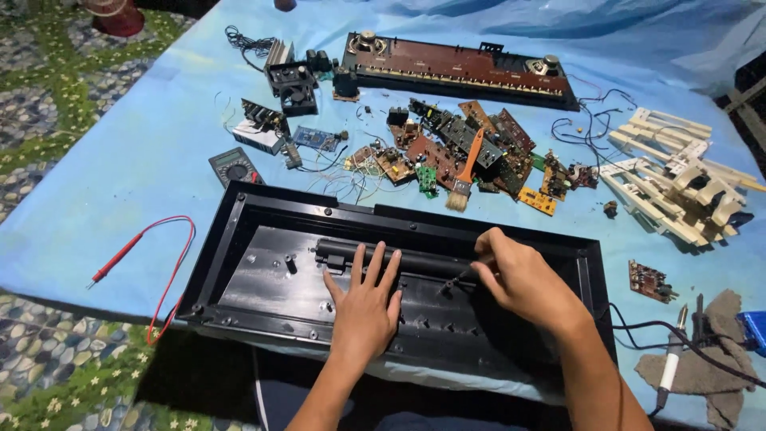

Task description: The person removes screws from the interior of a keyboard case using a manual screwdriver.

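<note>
Glossy black plastic casing [263,275]; smooth blue cloth table cover [136,168]; rough grey rag [718,363]; wooden-handled, bristled brush [467,172].

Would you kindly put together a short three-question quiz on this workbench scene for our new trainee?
1. True or false: the left hand lies flat, fingers spread, inside the open black casing.
2. The right hand grips which of these? A) a paintbrush B) a small dark tool, its tip down in the casing C) a red probe lead
3. Fill in: the orange-handled brush lies on the pile of loose ____.

Key: 1 true; 2 B; 3 circuit boards.
</note>
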